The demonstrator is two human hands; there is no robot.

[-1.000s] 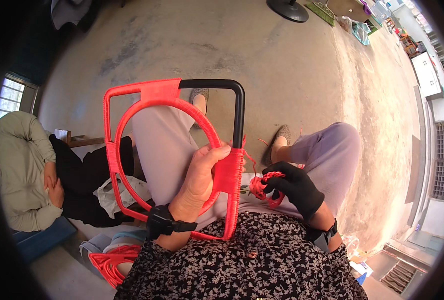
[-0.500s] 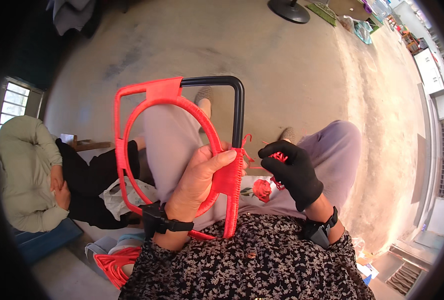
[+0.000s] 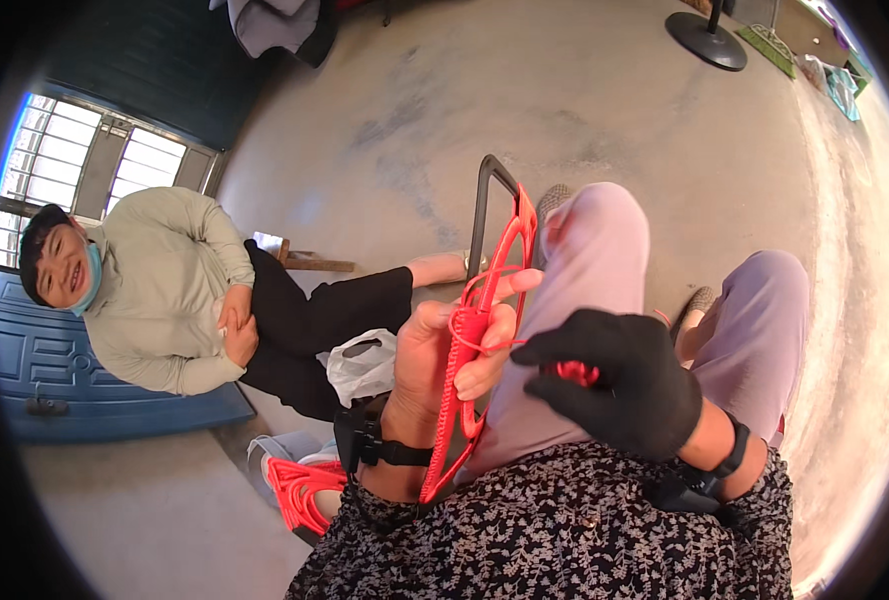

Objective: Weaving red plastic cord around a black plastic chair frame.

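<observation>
Sits above concrete floor (image 3: 525, 110), near person (image 3: 170, 290) and white bag (image 3: 362, 374). Grips frame (image 3: 457, 352) in left hand (image 3: 420, 365), clasps cord (image 3: 577, 374) in right hand (image 3: 635, 385).

Right hand (image 3: 620, 385): black close-fitting glove | Left hand (image 3: 433, 350): bare | Left wrist strap (image 3: 407, 454): black, boxy black module (image 3: 359, 436) | Right wrist band (image 3: 737, 446): black | Top (image 3: 565, 535): black, pale floral print, matching sleeves | Trousers (image 3: 605, 245): pale lilac | Shoes (image 3: 553, 200): grey-brown, textured

The frame (image 3: 450, 410) is between the bag (image 3: 362, 372) and right hand (image 3: 630, 382).
</observation>
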